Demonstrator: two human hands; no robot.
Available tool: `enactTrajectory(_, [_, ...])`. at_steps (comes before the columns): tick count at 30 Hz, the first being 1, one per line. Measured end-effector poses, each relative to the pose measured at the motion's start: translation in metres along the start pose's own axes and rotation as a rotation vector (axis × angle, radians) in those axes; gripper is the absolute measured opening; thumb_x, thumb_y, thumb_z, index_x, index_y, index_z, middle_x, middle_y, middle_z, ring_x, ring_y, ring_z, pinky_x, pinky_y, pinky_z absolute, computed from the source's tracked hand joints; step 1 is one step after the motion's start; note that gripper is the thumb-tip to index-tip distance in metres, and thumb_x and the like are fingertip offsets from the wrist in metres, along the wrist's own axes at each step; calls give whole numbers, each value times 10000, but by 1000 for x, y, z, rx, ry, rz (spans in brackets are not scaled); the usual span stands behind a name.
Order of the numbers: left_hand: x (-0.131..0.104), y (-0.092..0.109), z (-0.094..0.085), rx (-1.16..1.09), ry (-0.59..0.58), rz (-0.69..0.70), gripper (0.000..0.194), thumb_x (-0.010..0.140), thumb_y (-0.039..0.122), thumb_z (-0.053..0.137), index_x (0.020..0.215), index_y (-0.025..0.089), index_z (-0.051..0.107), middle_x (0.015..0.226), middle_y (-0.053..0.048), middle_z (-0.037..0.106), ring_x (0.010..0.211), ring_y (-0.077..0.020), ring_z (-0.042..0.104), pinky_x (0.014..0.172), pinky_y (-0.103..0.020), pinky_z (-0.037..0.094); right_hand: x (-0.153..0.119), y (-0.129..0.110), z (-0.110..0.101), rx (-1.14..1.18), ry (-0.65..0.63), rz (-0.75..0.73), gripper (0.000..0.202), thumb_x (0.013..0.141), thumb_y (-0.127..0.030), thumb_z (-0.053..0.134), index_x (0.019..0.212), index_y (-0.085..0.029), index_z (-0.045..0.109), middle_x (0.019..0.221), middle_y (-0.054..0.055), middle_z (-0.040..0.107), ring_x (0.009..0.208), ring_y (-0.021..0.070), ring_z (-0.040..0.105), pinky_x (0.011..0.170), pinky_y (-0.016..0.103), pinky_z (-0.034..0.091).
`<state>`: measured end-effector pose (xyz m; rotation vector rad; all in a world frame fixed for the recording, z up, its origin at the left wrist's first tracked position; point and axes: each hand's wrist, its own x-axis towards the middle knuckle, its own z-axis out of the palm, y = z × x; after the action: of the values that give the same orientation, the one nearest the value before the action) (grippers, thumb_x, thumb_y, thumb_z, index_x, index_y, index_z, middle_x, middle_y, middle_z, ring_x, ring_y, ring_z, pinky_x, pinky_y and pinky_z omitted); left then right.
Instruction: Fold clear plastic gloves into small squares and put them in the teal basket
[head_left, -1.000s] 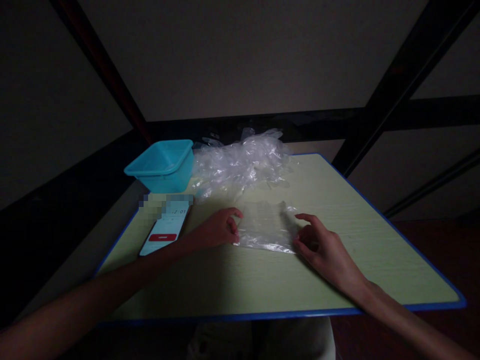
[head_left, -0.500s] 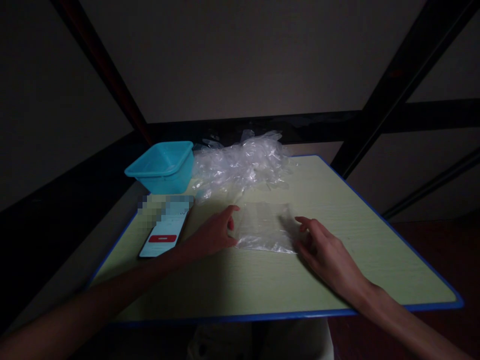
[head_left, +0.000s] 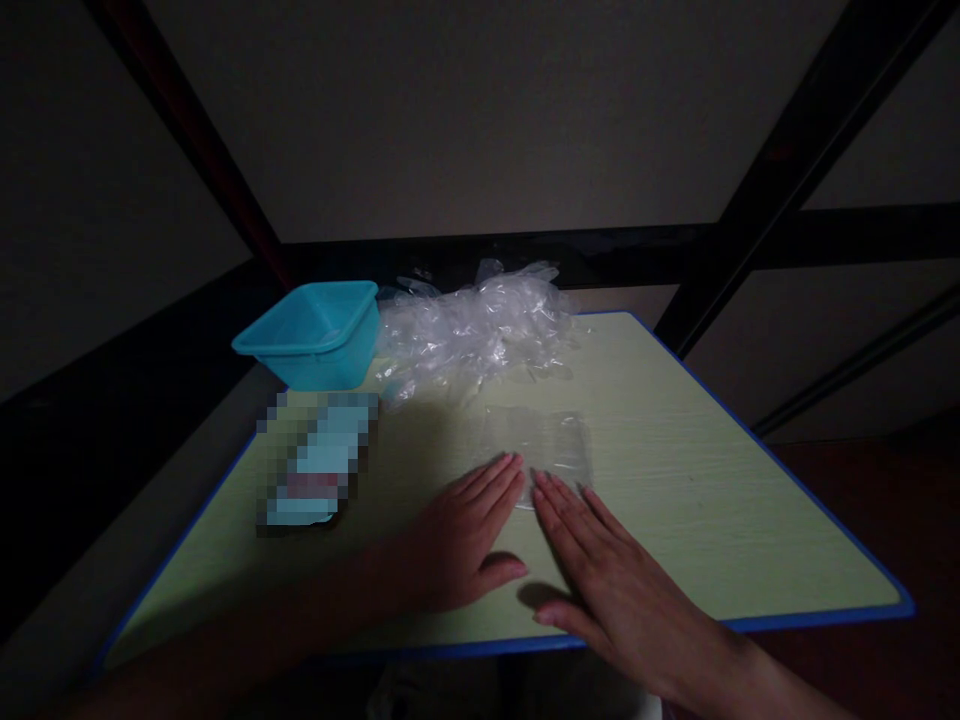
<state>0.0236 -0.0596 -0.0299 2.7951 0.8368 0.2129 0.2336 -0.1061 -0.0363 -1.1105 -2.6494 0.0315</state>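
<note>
A clear plastic bag (head_left: 568, 440) lies flat on the pale yellow-green table (head_left: 675, 480). On its lower left part rest the fingertips of my left hand (head_left: 472, 530), which is spread flat with the thumb apart. My right hand (head_left: 607, 570) lies palm down beside it, fingers stretched over the bag's near edge and thumb out to the side. Neither hand grips anything. Farther back sits a crumpled heap of clear plastic (head_left: 487, 325).
At the table's back left stands a turquoise basin (head_left: 319, 350). A phone (head_left: 326, 460), partly pixelated, lies in front of it near the left edge. Behind the table is a dark wall (head_left: 465, 120).
Both hands have come closer together and flattened, fingers now laid over the near part of the bag. Before, they were curved at its left and right sides. The view has shifted slightly.
</note>
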Motion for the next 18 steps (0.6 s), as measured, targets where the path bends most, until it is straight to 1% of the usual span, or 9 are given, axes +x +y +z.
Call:
enactTrajectory(2, [-1, -1, 1, -2, -7, 0, 733, 846, 437, 486, 1395, 58, 183, 1462, -231, 219, 1372, -292, 142, 1089, -458, 237, -3, 0, 0, -18, 3, 4, 800, 872, -544, 389, 1423, -47, 89, 1429, 210, 267, 1331, 309, 260, 1018, 476, 371])
enactTrajectory(6, [-2, -1, 2, -17, 7, -3, 721, 845, 429, 489, 1402, 79, 194, 1469, -214, 214, 1372, -297, 140, 1089, -475, 226, -5, 0, -2, -29, 7, -2, 819, 861, -535, 418, 1428, -61, 63, 1444, 194, 236, 1335, 300, 253, 1030, 459, 361])
enactTrajectory(11, [-1, 1, 2, -6, 3, -7, 697, 832, 439, 516, 1392, 117, 253, 1475, -199, 207, 1373, -303, 137, 1084, -484, 227, -5, 1, -2, -71, -14, -19, 809, 867, -533, 406, 1426, -41, 88, 1427, 205, 265, 1323, 298, 280, 1006, 459, 395])
enactTrajectory(15, [-1, 1, 1, -14, -9, -14, 705, 828, 433, 525, 1391, 106, 256, 1474, -204, 202, 1372, -307, 139, 1081, -491, 229, -5, 0, -2, -84, -21, -15, 788, 875, -519, 399, 1427, -39, 105, 1425, 203, 272, 1320, 292, 286, 1000, 449, 405])
enactTrajectory(18, [-1, 2, 0, -35, 1, -21, 692, 832, 423, 522, 1396, 125, 253, 1475, -196, 205, 1371, -307, 146, 1077, -498, 233, -5, 0, -2, -66, -17, -3, 792, 873, -508, 413, 1433, -58, 79, 1435, 191, 257, 1324, 288, 281, 1012, 445, 392])
